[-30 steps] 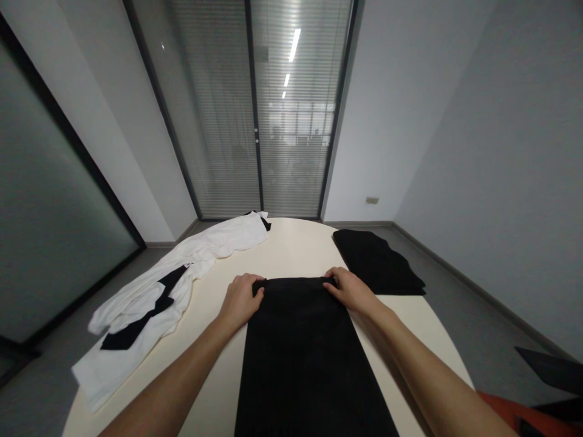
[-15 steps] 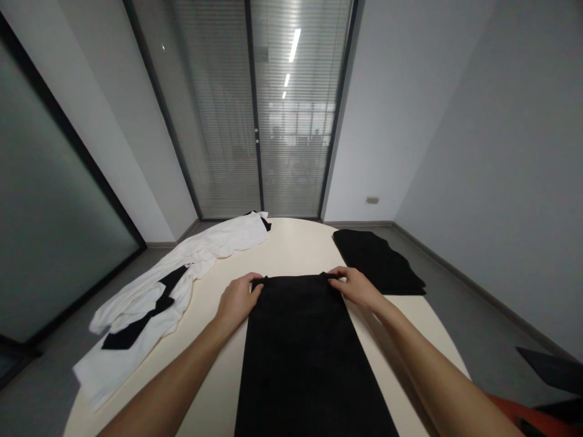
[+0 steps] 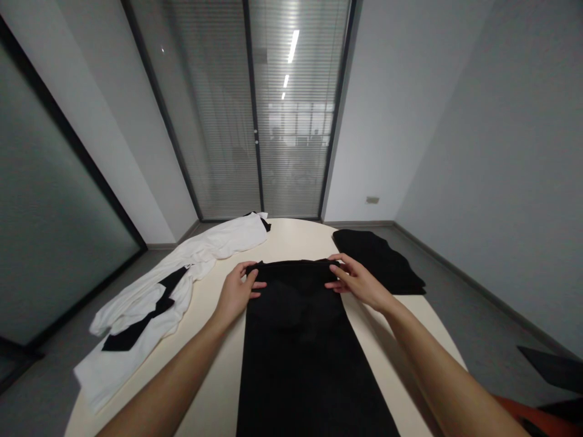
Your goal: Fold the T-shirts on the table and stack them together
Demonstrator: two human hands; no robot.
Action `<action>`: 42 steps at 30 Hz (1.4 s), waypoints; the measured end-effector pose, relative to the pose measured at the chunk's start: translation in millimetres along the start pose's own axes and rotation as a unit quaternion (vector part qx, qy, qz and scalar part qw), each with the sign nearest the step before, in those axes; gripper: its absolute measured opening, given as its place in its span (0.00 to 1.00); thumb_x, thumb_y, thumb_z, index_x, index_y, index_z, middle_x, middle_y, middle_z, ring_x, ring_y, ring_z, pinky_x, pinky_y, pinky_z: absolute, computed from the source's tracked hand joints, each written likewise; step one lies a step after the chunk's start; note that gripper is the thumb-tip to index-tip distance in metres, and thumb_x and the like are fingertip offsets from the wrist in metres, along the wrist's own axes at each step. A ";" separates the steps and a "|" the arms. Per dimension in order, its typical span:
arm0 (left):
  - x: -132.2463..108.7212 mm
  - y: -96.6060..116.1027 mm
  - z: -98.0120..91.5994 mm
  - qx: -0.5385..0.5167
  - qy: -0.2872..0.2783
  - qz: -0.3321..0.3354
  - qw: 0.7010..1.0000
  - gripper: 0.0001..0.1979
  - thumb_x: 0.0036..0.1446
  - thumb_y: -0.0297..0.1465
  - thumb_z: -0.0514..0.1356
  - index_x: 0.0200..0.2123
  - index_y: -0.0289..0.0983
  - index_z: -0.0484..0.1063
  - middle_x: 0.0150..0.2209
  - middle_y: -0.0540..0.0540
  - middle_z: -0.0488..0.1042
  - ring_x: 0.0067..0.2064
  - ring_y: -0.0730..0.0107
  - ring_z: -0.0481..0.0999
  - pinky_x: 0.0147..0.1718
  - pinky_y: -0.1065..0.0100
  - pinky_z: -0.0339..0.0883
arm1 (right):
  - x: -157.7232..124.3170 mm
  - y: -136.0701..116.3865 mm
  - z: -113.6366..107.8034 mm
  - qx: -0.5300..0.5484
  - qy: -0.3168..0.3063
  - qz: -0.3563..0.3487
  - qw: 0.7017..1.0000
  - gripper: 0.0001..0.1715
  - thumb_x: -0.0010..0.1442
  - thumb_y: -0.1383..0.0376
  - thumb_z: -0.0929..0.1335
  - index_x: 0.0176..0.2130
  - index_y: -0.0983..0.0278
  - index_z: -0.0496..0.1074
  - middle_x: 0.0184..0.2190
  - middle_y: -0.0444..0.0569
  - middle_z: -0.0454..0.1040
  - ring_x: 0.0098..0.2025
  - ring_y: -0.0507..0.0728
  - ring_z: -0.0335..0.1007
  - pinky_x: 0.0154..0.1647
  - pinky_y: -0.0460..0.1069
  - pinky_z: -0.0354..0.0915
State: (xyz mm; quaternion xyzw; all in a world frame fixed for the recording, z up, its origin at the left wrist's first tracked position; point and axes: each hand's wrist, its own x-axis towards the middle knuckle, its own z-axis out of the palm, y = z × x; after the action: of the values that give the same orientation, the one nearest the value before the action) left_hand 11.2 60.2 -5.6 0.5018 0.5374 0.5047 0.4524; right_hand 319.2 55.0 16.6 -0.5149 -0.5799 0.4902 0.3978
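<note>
A long black folded garment lies lengthwise on the table before me, running out of the bottom of the view. My left hand pinches its far left corner, thumb on top and the lower fingers against the cloth. At the far right corner, my right hand grips the same edge between thumb and fingers. Between both hands the far edge is slightly raised and shows a doubled layer. What kind of garment it is, I cannot tell.
White clothing with black parts is spread along the left side of the pale round table. A folded black cloth pile rests at the right rim. Something orange shows at the lower right, off the table.
Both hands have lifted the garment's far edge a little and shifted it slightly away from me. Their lower fingers now show against the cloth.
</note>
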 end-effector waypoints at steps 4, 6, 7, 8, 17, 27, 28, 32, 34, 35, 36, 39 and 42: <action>1.0 1.4 -0.3 -0.068 -0.005 0.014 0.998 0.18 0.58 0.38 0.64 0.48 0.37 0.70 0.51 0.40 0.74 0.43 0.61 0.83 0.37 0.65 0.79 | -2.3 -6.3 -1.1 -0.030 -0.024 -0.068 0.997 0.27 0.60 0.45 0.70 0.50 0.58 0.68 0.52 0.51 0.72 0.49 0.62 0.78 0.45 0.54 0.76; 0.7 1.9 -2.1 -0.091 -0.018 0.027 0.995 0.18 0.56 0.40 0.66 0.46 0.37 0.70 0.50 0.41 0.75 0.46 0.59 0.82 0.43 0.61 0.79 | -2.8 -8.3 -0.7 -0.039 -0.024 -0.101 0.994 0.27 0.60 0.44 0.69 0.49 0.58 0.69 0.60 0.54 0.68 0.53 0.62 0.76 0.51 0.57 0.74; 0.4 2.3 -3.2 -0.102 -0.023 0.028 0.994 0.18 0.56 0.41 0.67 0.46 0.38 0.70 0.50 0.42 0.75 0.48 0.58 0.82 0.44 0.59 0.78 | -2.8 -8.8 -0.7 -0.040 -0.021 -0.111 0.993 0.27 0.60 0.43 0.69 0.48 0.58 0.70 0.63 0.55 0.66 0.54 0.62 0.75 0.52 0.57 0.73; -0.1 2.9 -4.3 -0.114 -0.029 0.024 0.993 0.19 0.56 0.41 0.67 0.46 0.39 0.70 0.51 0.42 0.75 0.49 0.57 0.81 0.45 0.57 0.78 | -2.8 -9.1 -0.9 -0.038 -0.018 -0.116 0.992 0.27 0.60 0.43 0.69 0.48 0.58 0.70 0.65 0.55 0.64 0.55 0.62 0.74 0.53 0.58 0.72; -5.9 13.9 -6.7 -0.186 -0.087 0.017 0.978 0.18 0.58 0.40 0.66 0.49 0.45 0.67 0.58 0.44 0.72 0.59 0.52 0.74 0.49 0.52 0.75 | -1.2 -7.5 -10.5 0.024 0.023 -0.153 0.988 0.23 0.59 0.45 0.72 0.46 0.57 0.70 0.70 0.51 0.56 0.62 0.62 0.66 0.57 0.60 0.69; -7.2 13.0 -28.2 -0.083 -0.275 0.039 0.957 0.13 0.50 0.37 0.72 0.37 0.39 0.77 0.59 0.39 0.73 0.61 0.51 0.72 0.58 0.51 0.65 | -15.9 -13.9 -38.9 0.029 -0.133 -0.099 0.986 0.17 0.59 0.53 0.74 0.43 0.61 0.73 0.68 0.54 0.61 0.62 0.63 0.65 0.60 0.60 0.67; -7.1 13.2 -31.2 -0.057 -0.305 0.045 0.950 0.12 0.50 0.36 0.72 0.36 0.38 0.77 0.59 0.39 0.73 0.61 0.51 0.71 0.59 0.52 0.64 | -17.2 -13.2 -42.7 0.021 -0.157 -0.086 0.984 0.17 0.59 0.54 0.74 0.42 0.61 0.73 0.68 0.54 0.61 0.61 0.62 0.67 0.58 0.58 0.68; -3.9 12.8 -39.9 0.009 -0.417 0.046 0.908 0.11 0.49 0.35 0.73 0.35 0.37 0.78 0.56 0.39 0.74 0.58 0.54 0.73 0.52 0.58 0.67 | -18.1 -7.3 -53.0 0.004 -0.233 -0.023 0.972 0.19 0.56 0.54 0.76 0.42 0.64 0.74 0.66 0.57 0.62 0.49 0.57 0.74 0.50 0.54 0.71; -1.3 11.4 -42.5 0.038 -0.458 0.053 0.887 0.10 0.50 0.33 0.72 0.35 0.37 0.79 0.57 0.40 0.73 0.57 0.57 0.73 0.50 0.61 0.67 | -17.5 -5.4 -54.5 -0.006 -0.262 -0.010 0.965 0.19 0.56 0.54 0.76 0.41 0.64 0.75 0.65 0.57 0.63 0.51 0.57 0.73 0.50 0.54 0.70; -0.2 10.6 -43.5 0.055 -0.471 0.062 0.878 0.09 0.50 0.33 0.72 0.35 0.37 0.79 0.57 0.41 0.73 0.57 0.58 0.73 0.51 0.61 0.66 | -17.3 -5.1 -54.4 -0.018 -0.273 -0.011 0.962 0.18 0.55 0.55 0.76 0.41 0.64 0.75 0.64 0.57 0.65 0.54 0.59 0.71 0.51 0.54 0.69; 0.7 9.9 -44.2 0.073 -0.479 0.073 0.872 0.09 0.51 0.32 0.71 0.35 0.38 0.79 0.57 0.42 0.73 0.58 0.59 0.72 0.53 0.61 0.65 | -17.2 -5.2 -53.9 -0.033 -0.283 -0.013 0.959 0.18 0.55 0.55 0.76 0.40 0.64 0.76 0.62 0.56 0.67 0.56 0.60 0.70 0.53 0.54 0.68; 1.3 9.4 -45.3 0.132 -0.495 0.101 0.853 0.08 0.51 0.31 0.71 0.36 0.40 0.79 0.58 0.44 0.73 0.59 0.60 0.72 0.58 0.61 0.61 | -17.3 -6.6 -51.0 -0.074 -0.304 -0.006 0.950 0.17 0.52 0.57 0.78 0.38 0.64 0.78 0.58 0.55 0.72 0.58 0.61 0.68 0.56 0.55 0.65; -0.7 10.2 -45.0 0.175 -0.503 0.112 0.839 0.09 0.50 0.31 0.71 0.37 0.41 0.80 0.58 0.45 0.73 0.58 0.61 0.73 0.58 0.61 0.61 | -17.5 -7.1 -48.3 -0.087 -0.322 0.017 0.943 0.18 0.49 0.57 0.78 0.38 0.64 0.80 0.58 0.55 0.72 0.54 0.59 0.71 0.52 0.53 0.67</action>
State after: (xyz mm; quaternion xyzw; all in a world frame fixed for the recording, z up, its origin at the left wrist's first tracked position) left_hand -32.6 55.5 8.2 0.8142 0.2554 0.1277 0.5055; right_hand 367.0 45.4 34.1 -0.3721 -0.7084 0.5842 0.1357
